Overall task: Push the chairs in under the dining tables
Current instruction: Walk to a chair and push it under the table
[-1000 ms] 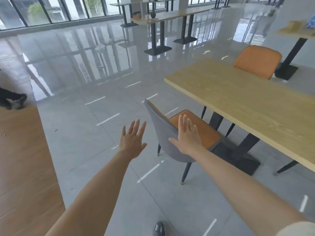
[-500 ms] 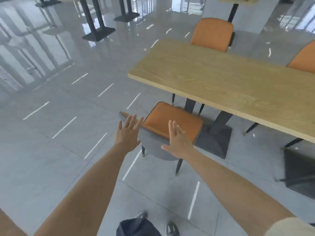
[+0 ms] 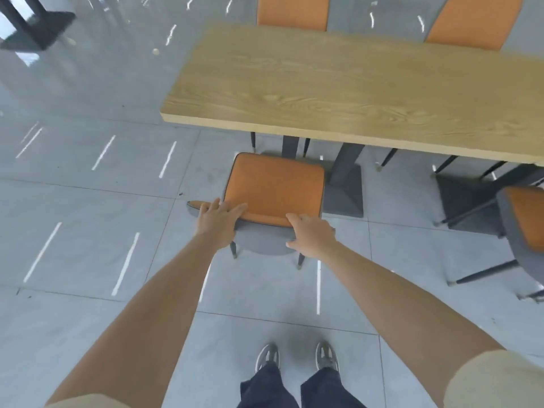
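A chair (image 3: 273,187) with an orange seat and a grey backrest stands just in front of me, its seat pointing at the long wooden dining table (image 3: 353,83). The front edge of the seat sits close to the table's near edge, and most of the seat is out in the open. My left hand (image 3: 219,220) holds the left part of the backrest's top edge, fingers laid over it. My right hand (image 3: 313,235) grips the right part of the top edge, fingers curled over the front and thumb behind.
A second orange and grey chair (image 3: 527,219) stands pulled out at the right, turned at an angle. Two orange chair backs (image 3: 291,10) (image 3: 471,22) show beyond the table. The table's dark pedestal base (image 3: 344,195) lies right of the seat. My shoes (image 3: 268,356) are on grey tiles.
I have stepped up behind the chair and now look down on it. Both hands went from raised with fingers spread near the backrest to holding its top edge.
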The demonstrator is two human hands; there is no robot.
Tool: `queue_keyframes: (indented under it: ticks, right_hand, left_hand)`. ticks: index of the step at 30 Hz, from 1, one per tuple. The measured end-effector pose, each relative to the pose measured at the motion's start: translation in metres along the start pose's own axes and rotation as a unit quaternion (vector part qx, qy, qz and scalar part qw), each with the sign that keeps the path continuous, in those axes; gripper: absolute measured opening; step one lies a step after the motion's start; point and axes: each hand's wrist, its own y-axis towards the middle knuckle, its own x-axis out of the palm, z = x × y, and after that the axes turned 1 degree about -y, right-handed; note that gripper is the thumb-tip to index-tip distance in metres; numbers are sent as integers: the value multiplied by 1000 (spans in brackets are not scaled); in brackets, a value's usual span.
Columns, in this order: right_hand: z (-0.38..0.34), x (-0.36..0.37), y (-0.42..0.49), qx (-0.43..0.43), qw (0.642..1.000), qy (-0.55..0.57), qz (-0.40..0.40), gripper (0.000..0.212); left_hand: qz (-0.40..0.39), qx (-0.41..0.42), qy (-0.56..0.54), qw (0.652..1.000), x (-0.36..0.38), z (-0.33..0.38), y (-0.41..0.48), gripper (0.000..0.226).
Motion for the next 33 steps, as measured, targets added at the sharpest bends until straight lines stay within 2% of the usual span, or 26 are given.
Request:
queue_keyframes:
  ticks: [6, 16, 23, 26, 33]
  right_hand:
    - [3, -1, 9, 5, 1000, 13, 3, 45]
    - [3, -5, 3, 4, 1000, 21, 16, 31]
    - [15, -6, -6, -15, 999, 21, 21, 2]
    - [25, -2, -10, -26, 999, 12, 32, 13]
    - [54, 7, -28, -38, 999, -4, 30, 15]
  left_hand:
    - [-23, 39, -58, 997, -6, -16, 16, 52]
    - [-24, 28, -24, 999, -3, -15, 23, 46]
    - [-34, 23, -30, 999, -2, -3, 19, 46]
    - [-36, 23, -41, 998, 1, 7, 14, 47]
    - [-39, 36, -58, 997, 3, 40, -3, 51]
